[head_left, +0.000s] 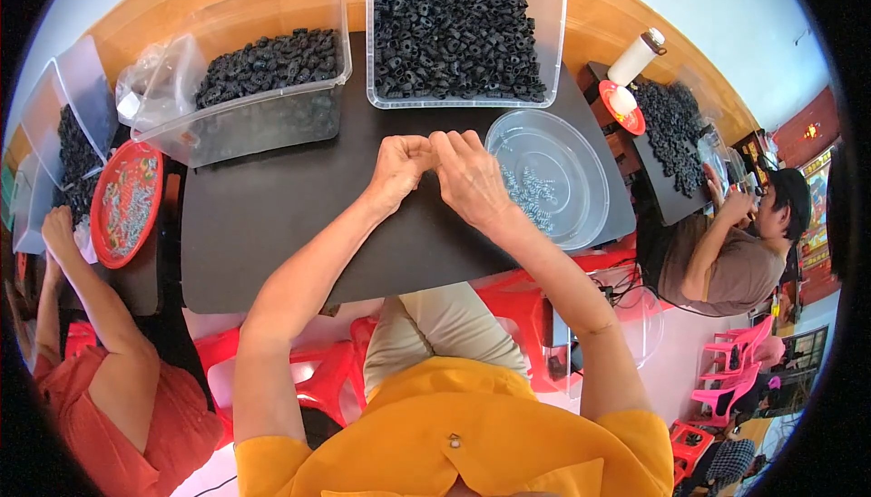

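While bringing left hand [399, 172] and right hand [469, 177] together, fingers curled, tip to tip above the dark table [272, 225], cannot tell whether clamping any small piece between. Just beside the right hand, has small metal springs [531, 196] in a round clear dish [573, 170] on the table. Beyond, facing a clear bin [547, 7] heaped with black parts [454, 30]; leftward, another clear bin [263, 134], similarly stocked. Sitting between two other people, in red [127, 406] and brown [726, 266].

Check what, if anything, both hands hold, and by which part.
Cannot tell: left hand and right hand meet over the dark table, hiding anything small between them; no hold point shows.
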